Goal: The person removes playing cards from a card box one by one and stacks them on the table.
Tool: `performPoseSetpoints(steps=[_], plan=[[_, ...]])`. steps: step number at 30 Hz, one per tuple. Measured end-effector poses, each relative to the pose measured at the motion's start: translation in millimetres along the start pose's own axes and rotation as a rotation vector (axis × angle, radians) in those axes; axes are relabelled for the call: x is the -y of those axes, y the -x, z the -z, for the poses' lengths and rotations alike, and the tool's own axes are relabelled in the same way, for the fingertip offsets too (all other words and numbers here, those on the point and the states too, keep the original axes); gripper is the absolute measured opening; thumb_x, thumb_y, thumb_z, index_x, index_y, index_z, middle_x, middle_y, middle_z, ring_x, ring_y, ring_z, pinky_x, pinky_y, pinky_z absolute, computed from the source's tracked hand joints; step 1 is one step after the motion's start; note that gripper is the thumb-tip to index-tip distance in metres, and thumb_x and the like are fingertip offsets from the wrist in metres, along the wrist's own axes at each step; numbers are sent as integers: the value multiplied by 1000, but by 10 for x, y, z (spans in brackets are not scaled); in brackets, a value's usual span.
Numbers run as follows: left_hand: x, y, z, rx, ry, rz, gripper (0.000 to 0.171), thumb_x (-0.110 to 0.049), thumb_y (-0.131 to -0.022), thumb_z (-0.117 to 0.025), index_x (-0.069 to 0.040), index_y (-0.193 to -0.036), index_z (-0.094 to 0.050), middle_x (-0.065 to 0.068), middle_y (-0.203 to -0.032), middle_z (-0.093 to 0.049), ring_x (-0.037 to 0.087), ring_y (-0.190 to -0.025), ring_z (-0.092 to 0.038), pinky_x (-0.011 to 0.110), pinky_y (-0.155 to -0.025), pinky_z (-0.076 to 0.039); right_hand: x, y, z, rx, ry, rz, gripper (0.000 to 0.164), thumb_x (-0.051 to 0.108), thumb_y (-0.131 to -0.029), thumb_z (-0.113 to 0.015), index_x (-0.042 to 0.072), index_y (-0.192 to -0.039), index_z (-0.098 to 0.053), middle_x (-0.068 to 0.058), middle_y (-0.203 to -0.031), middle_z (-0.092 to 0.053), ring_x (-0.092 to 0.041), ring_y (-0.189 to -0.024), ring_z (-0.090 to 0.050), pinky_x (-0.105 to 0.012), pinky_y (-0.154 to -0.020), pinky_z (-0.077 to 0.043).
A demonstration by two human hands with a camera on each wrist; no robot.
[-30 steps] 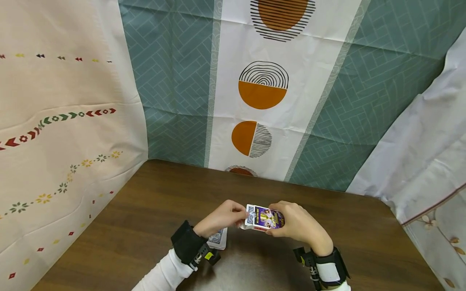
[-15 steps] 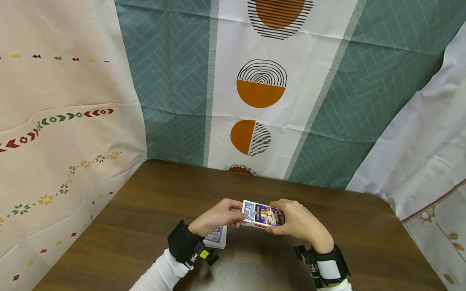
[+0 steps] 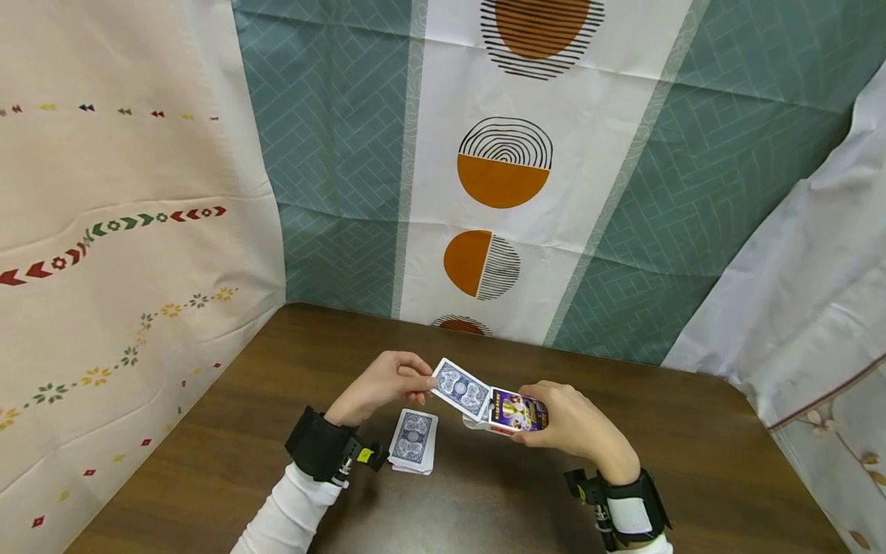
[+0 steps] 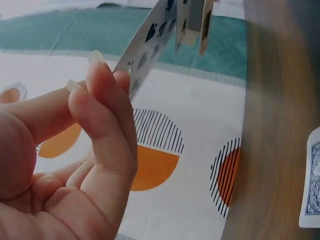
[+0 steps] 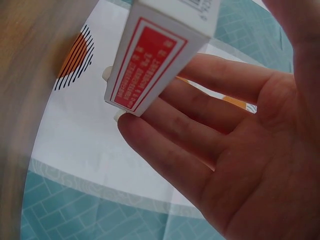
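Observation:
My left hand (image 3: 388, 385) pinches a playing card (image 3: 460, 388) by its left end, blue patterned back upward. Black pips show on the card's underside (image 4: 150, 37) in the left wrist view. The card slants up and left from the open end of a purple-and-white card box (image 3: 517, 412), overlapping that end in the head view. My right hand (image 3: 577, 423) grips the box from the right, thumb on the near side. In the right wrist view, the fingers lie under the white box (image 5: 150, 65), whose side bears a red panel.
A small pile of cards (image 3: 414, 440), backs up, lies on the brown table (image 3: 484, 508) below my left hand. Patterned cloth (image 3: 501, 254) hangs behind the table, with more cloth (image 3: 138, 308) along the left side. Both wrists wear black straps with cameras.
My left hand has moved left and away from the box, drawing the card out of its open end. The card pile shows fully now. The right hand and box stay nearly in place.

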State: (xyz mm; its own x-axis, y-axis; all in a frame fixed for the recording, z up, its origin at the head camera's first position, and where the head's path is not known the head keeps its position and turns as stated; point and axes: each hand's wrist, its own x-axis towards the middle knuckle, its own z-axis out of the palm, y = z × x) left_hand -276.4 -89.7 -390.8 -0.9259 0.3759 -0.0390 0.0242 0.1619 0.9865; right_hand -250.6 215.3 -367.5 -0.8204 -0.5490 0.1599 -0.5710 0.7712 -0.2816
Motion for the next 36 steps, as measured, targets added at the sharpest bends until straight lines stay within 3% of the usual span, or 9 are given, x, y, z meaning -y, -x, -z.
performPoseSetpoints(steps=[11, 15, 21, 29, 36], plan=[[99, -10, 176, -116, -7, -7, 24, -8, -96, -57, 6, -113, -66, 3, -85, -63, 13, -71, -55, 26, -69, -47, -6, -15, 11, 36, -12, -27, 60, 36, -70, -85, 1, -114, -65, -5, -101, -67, -9, -79, -55, -21, -65, -47], [162, -15, 272, -124, -61, 50, 24, -6, -97, -54, 5, -113, -67, 5, -89, -64, 16, -74, -54, 27, -69, -46, -7, -15, 13, 40, -18, -26, 60, 36, -70, -85, 1, -114, -64, -4, -100, -67, -9, -79, -55, -21, -65, -46], [380, -88, 351, -162, -138, 165, 19, -5, -91, -62, 8, -104, -70, 5, -85, -65, 12, -69, -55, 25, -68, -49, -11, -13, 2, 48, -25, -33, 59, 36, -70, -85, 2, -114, -65, -4, -100, -67, -10, -80, -55, -22, -66, -47], [620, -180, 316, -203, -162, 266, 19, -4, -85, -71, 11, -96, -71, 3, -72, -64, 6, -56, -54, 17, -56, -47, -27, -18, -10, 57, -29, -45, 59, 35, -69, -85, 0, -113, -65, -4, -99, -66, -11, -81, -55, -23, -67, -47], [675, -186, 191, -230, -251, 282, 14, -5, -85, -71, 8, -91, -73, 2, -69, -61, 6, -55, -53, 16, -54, -45, -21, -28, -17, 66, -40, -38, 59, 35, -70, -85, 0, -112, -65, -4, -98, -67, -11, -81, -55, -24, -68, -49]])
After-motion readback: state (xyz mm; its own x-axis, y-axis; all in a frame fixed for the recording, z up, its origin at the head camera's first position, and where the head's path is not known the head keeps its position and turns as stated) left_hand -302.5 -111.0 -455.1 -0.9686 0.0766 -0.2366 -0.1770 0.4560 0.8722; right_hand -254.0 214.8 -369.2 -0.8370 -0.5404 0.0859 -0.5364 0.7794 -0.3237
